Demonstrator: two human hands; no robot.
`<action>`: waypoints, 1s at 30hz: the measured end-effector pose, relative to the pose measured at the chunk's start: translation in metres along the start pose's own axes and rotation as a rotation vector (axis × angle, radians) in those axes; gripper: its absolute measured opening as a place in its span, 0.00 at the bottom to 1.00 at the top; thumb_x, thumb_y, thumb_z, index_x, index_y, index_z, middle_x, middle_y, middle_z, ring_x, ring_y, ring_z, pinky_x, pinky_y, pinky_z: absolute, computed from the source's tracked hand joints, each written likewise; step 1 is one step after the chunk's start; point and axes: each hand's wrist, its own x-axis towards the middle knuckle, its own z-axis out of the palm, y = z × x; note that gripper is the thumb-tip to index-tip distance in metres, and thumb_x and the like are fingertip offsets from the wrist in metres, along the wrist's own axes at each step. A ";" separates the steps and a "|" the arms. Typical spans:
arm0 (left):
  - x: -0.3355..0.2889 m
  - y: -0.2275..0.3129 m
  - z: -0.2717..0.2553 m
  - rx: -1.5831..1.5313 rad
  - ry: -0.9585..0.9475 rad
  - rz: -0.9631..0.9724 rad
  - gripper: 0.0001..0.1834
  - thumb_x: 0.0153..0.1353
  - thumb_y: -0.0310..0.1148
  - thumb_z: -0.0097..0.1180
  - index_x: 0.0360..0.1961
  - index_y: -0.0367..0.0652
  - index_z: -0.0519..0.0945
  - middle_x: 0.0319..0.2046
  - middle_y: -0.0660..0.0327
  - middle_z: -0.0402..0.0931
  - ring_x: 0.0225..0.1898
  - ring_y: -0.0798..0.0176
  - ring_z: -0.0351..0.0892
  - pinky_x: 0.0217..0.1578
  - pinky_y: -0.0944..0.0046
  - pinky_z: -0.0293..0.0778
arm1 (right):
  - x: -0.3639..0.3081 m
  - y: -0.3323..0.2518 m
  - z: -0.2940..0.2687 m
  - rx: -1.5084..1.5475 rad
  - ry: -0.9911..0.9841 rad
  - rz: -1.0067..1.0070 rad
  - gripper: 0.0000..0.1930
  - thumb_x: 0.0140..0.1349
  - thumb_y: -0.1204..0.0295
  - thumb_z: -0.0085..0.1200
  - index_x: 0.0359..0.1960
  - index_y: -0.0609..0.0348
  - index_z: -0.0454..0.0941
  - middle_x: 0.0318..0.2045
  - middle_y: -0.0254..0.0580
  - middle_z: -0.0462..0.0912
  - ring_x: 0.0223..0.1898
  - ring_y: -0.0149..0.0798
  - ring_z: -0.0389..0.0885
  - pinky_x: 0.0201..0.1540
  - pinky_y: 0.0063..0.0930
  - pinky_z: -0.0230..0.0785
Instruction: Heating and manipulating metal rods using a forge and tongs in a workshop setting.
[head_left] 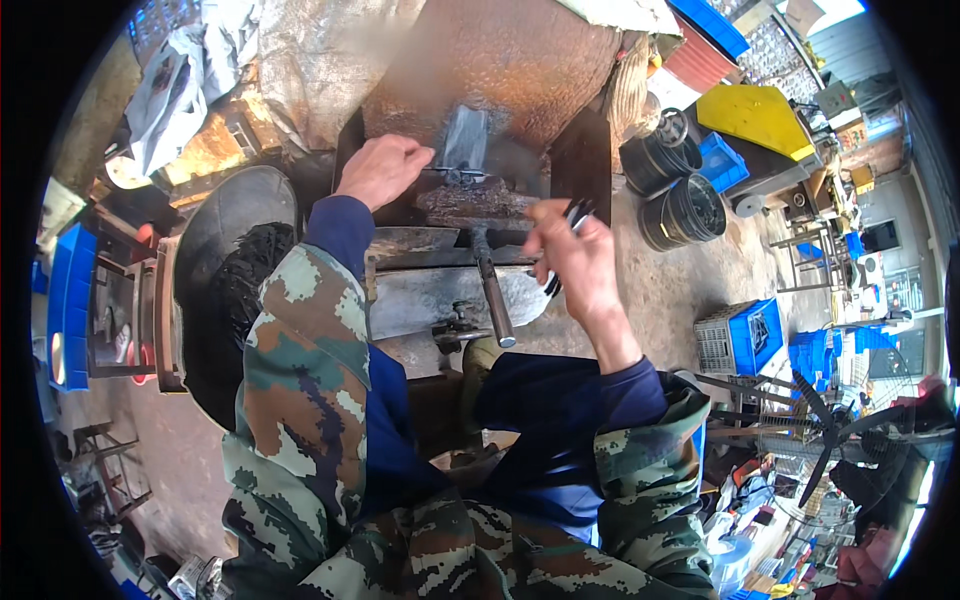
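My left hand point(385, 170) is closed, thumb and fingers bent together beside a grey metal block point(464, 140) on the worktop. Whatever its fingertips may pinch is too small to make out. My right hand point(577, 255) has its fingers curled round a few thin black strips point(574, 213), whose ends stick out above and below the fist. Between my hands lies a rusty, dirt-caked fixture point(470, 203), partly smeared. From it a round metal bar point(493, 290) points toward me. Below the fixture sits a pale curved metal piece point(430, 298).
At my left stands a dark tub point(195, 270) with a heap of black pieces point(255, 280). A brown, worn sheet point(510, 55) rises behind the fixture. Black buckets point(682, 212) stand on the right, with a blue-and-grey crate point(740, 338) nearer. A fan point(832, 425) is at lower right.
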 end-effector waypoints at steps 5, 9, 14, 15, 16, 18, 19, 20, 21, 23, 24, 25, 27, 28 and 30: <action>-0.006 -0.010 -0.004 -0.023 0.004 -0.100 0.22 0.62 0.51 0.51 0.40 0.43 0.85 0.40 0.48 0.82 0.46 0.42 0.79 0.49 0.51 0.73 | -0.031 0.021 -0.006 -0.570 -0.273 -0.354 0.16 0.57 0.82 0.52 0.48 0.57 0.80 0.39 0.41 0.85 0.35 0.38 0.83 0.34 0.30 0.76; -0.007 -0.014 -0.003 -0.112 -0.007 -0.148 0.25 0.62 0.52 0.52 0.39 0.39 0.85 0.35 0.47 0.82 0.42 0.44 0.81 0.44 0.54 0.73 | -0.050 0.023 -0.006 -0.851 -0.444 -0.550 0.28 0.45 0.89 0.51 0.50 0.55 0.78 0.56 0.41 0.77 0.54 0.54 0.76 0.52 0.41 0.74; -0.009 -0.010 0.003 -0.154 0.104 -0.208 0.24 0.61 0.52 0.51 0.38 0.40 0.84 0.34 0.48 0.83 0.42 0.44 0.81 0.45 0.55 0.73 | -0.044 0.031 -0.006 -0.853 -0.475 -0.541 0.28 0.45 0.89 0.52 0.52 0.54 0.78 0.58 0.38 0.76 0.52 0.53 0.78 0.52 0.39 0.75; -0.009 -0.007 0.004 -0.175 0.119 -0.253 0.24 0.61 0.52 0.51 0.38 0.40 0.84 0.34 0.48 0.83 0.42 0.44 0.81 0.45 0.55 0.73 | -0.044 0.031 -0.007 -0.851 -0.487 -0.542 0.27 0.46 0.89 0.53 0.51 0.55 0.78 0.57 0.40 0.76 0.53 0.52 0.78 0.52 0.38 0.75; -0.009 -0.004 0.003 -0.181 0.116 -0.258 0.24 0.61 0.52 0.51 0.38 0.40 0.84 0.34 0.48 0.83 0.42 0.44 0.81 0.45 0.55 0.73 | -0.042 0.032 -0.008 -0.856 -0.492 -0.536 0.27 0.46 0.89 0.53 0.51 0.55 0.78 0.57 0.40 0.76 0.53 0.52 0.78 0.52 0.38 0.75; -0.007 0.003 0.000 -0.228 0.190 -0.245 0.24 0.61 0.52 0.50 0.39 0.40 0.83 0.35 0.49 0.83 0.43 0.44 0.81 0.45 0.54 0.73 | -0.033 0.030 -0.006 -0.750 -0.429 -0.599 0.26 0.46 0.89 0.55 0.50 0.56 0.79 0.58 0.43 0.75 0.53 0.51 0.79 0.52 0.37 0.75; -0.004 0.003 0.000 -0.245 0.187 -0.254 0.23 0.61 0.50 0.53 0.42 0.41 0.83 0.39 0.49 0.82 0.43 0.47 0.82 0.45 0.55 0.73 | -0.029 0.028 -0.003 -0.694 -0.383 -0.638 0.23 0.50 0.89 0.57 0.49 0.57 0.80 0.55 0.44 0.77 0.48 0.43 0.82 0.45 0.32 0.79; -0.003 0.001 0.001 -0.248 0.187 -0.262 0.23 0.61 0.50 0.53 0.42 0.41 0.83 0.39 0.49 0.82 0.43 0.47 0.82 0.45 0.55 0.73 | -0.026 0.025 0.002 -0.696 -0.391 -0.634 0.23 0.50 0.89 0.57 0.49 0.57 0.80 0.55 0.44 0.77 0.48 0.43 0.82 0.45 0.32 0.79; -0.003 -0.002 0.004 -0.278 0.268 -0.174 0.21 0.61 0.49 0.52 0.42 0.43 0.83 0.40 0.48 0.82 0.45 0.45 0.80 0.47 0.54 0.73 | -0.024 0.024 0.007 -0.518 -0.314 -0.496 0.21 0.53 0.88 0.58 0.49 0.56 0.80 0.54 0.43 0.78 0.45 0.38 0.82 0.40 0.28 0.79; -0.002 -0.009 0.006 -0.315 0.452 0.007 0.19 0.60 0.47 0.53 0.41 0.43 0.83 0.41 0.49 0.81 0.47 0.45 0.78 0.49 0.52 0.72 | -0.010 0.022 0.021 -0.009 -0.221 -0.215 0.18 0.57 0.85 0.60 0.50 0.57 0.80 0.50 0.39 0.80 0.38 0.26 0.79 0.30 0.19 0.78; -0.002 0.001 0.004 -0.317 0.501 0.018 0.19 0.60 0.46 0.53 0.41 0.42 0.83 0.40 0.49 0.81 0.46 0.44 0.78 0.49 0.51 0.72 | -0.006 0.012 0.026 -0.170 -0.158 -0.235 0.17 0.58 0.83 0.60 0.50 0.60 0.79 0.50 0.39 0.80 0.38 0.27 0.79 0.31 0.20 0.79; 0.002 0.015 0.004 -0.344 0.566 0.066 0.18 0.59 0.45 0.54 0.38 0.42 0.84 0.37 0.49 0.80 0.44 0.44 0.78 0.49 0.51 0.73 | -0.002 -0.001 0.028 -0.133 -0.105 -0.229 0.15 0.60 0.80 0.60 0.49 0.63 0.78 0.49 0.39 0.80 0.38 0.28 0.80 0.29 0.21 0.80; -0.002 0.015 0.005 -0.300 0.684 0.137 0.16 0.57 0.45 0.55 0.32 0.44 0.85 0.34 0.48 0.79 0.44 0.47 0.76 0.48 0.52 0.73 | 0.016 -0.003 0.046 -0.157 -0.082 -0.384 0.13 0.62 0.77 0.59 0.48 0.64 0.78 0.46 0.39 0.81 0.38 0.31 0.80 0.24 0.23 0.80; 0.003 0.019 0.009 -0.358 0.607 0.080 0.15 0.55 0.45 0.56 0.30 0.45 0.85 0.34 0.49 0.79 0.45 0.47 0.76 0.47 0.53 0.74 | 0.027 -0.006 0.048 -0.151 -0.059 -0.390 0.10 0.64 0.75 0.57 0.46 0.63 0.79 0.46 0.37 0.80 0.38 0.29 0.79 0.23 0.22 0.79; 0.015 0.051 0.021 -0.399 0.608 0.109 0.14 0.53 0.42 0.56 0.28 0.45 0.85 0.35 0.47 0.78 0.45 0.47 0.75 0.48 0.53 0.74 | 0.047 -0.024 0.033 -0.245 0.024 -0.436 0.10 0.65 0.72 0.58 0.45 0.62 0.80 0.43 0.36 0.82 0.36 0.26 0.78 0.22 0.21 0.78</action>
